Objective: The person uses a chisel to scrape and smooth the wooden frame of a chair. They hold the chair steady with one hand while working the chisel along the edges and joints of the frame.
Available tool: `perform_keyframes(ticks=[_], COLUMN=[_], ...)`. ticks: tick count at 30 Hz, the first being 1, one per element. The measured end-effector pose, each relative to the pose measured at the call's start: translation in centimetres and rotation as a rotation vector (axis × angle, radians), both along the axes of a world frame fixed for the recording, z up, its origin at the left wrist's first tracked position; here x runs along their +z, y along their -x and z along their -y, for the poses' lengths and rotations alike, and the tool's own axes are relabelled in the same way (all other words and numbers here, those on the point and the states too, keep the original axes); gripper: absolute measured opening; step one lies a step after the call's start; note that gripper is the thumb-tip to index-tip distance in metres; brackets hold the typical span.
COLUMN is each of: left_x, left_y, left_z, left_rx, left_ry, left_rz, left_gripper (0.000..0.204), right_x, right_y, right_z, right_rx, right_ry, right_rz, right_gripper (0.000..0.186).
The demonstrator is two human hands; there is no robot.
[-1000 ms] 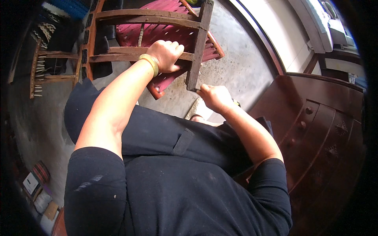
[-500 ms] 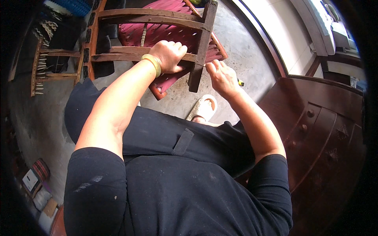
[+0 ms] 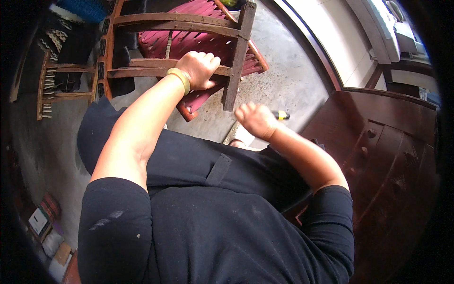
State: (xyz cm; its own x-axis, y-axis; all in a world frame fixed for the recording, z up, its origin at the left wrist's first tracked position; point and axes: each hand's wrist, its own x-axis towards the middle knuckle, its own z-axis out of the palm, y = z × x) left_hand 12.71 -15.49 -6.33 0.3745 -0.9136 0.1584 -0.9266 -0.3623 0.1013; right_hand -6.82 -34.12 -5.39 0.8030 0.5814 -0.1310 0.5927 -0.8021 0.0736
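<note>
My left hand (image 3: 197,70) is wrapped around the lower wooden rail (image 3: 146,72) of a tipped chair frame. Its dark leg (image 3: 230,90) crosses the rail's right end. Behind the rails shows a panel of woven pink straps (image 3: 203,47) in a reddish wooden frame. Closed and slightly blurred, my right hand (image 3: 255,119) hovers below the leg, apart from the wood. From behind its wrist sticks out the end of a yellow-and-black handle (image 3: 282,115), which seems to be held in that fist; the rest of this tool is hidden.
Under the right hand is my foot in a pale clog (image 3: 232,134). A dark carved wooden panel (image 3: 378,142) stands at the right. Another wooden frame with pale cord wraps (image 3: 71,94) is at the left. Boxes and bags (image 3: 47,227) lie at the lower left.
My right hand has come away from the chair leg, moving down and a little left, with the yellow-and-black handle moving along. My left hand keeps its grip on the rail.
</note>
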Motion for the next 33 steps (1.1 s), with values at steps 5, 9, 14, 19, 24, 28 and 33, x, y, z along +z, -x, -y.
perform_keyframes(ticks=[5,9,14,19,24,28,33], left_x=[0.5,0.4,0.3,0.4,0.5,0.6,0.4], left_y=[-0.4,0.0,-0.2,0.0,-0.1,0.0,0.0], left_z=[-0.3,-0.1,0.0,-0.1,0.0,0.0,0.0], left_rx=[0.016,0.018,-0.001,0.016,0.012,0.029,0.024], left_ry=[-0.008,-0.001,0.012,-0.009,0.022,-0.029,-0.008], left_rz=[0.002,-0.022,-0.004,-0.024,-0.013,-0.036,-0.007], left_gripper=[0.047,0.047,0.047,0.048,0.048,0.048,0.048], right_x=[2.0,3.5,1.8,-0.6,3.4,3.9,1.9], right_y=[0.2,-3.4,-5.1,0.8,-1.8,-5.2,-5.9], right_z=[-0.5,0.5,1.1,-0.8,0.4,1.8,1.7], right_rx=[-0.028,-0.162,-0.280,0.048,-0.133,-0.385,-0.350], right_ry=[-0.106,-0.116,-0.117,-0.008,-0.129,-0.172,-0.151], right_rz=[-0.071,0.099,0.093,-0.104,-0.012,-0.048,0.052], right_gripper=[0.013,0.008,0.012,0.013,0.012,0.010,0.010])
